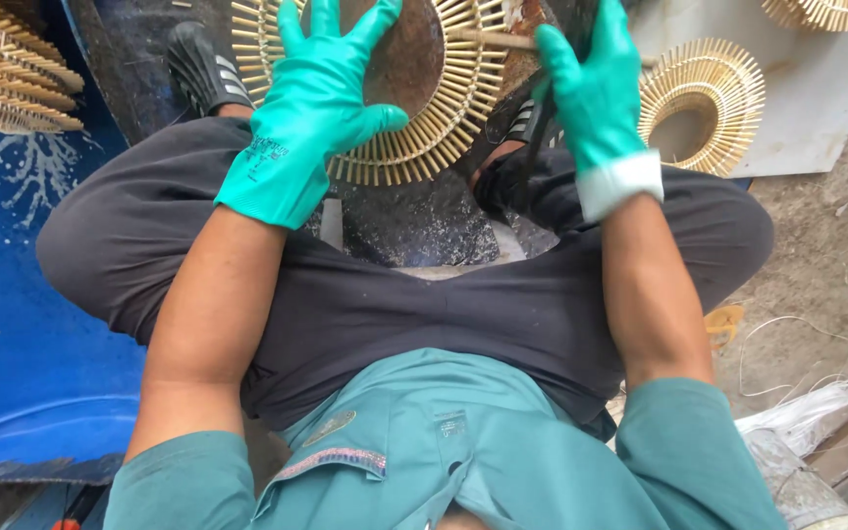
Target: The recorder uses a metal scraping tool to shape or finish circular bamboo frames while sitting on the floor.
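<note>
A ring of short bamboo sticks (463, 98) lies flat on a dark worn surface between my feet. My left hand (316, 108), in a green rubber glove, presses flat on the ring's left side with fingers spread. My right hand (591, 88), also gloved, is closed around a dark tool handle (534, 137) at the ring's right edge, next to a loose bamboo stick (488, 39) that lies across the ring. I sit with knees apart in dark trousers and a teal shirt.
A finished bamboo ring (704, 98) rests on a pale board (817, 108) at the right, another ring (831, 12) at the top right. More bamboo pieces (7, 69) sit at the top left above a blue drum (22, 324). White string (797, 393) lies on the dirt floor.
</note>
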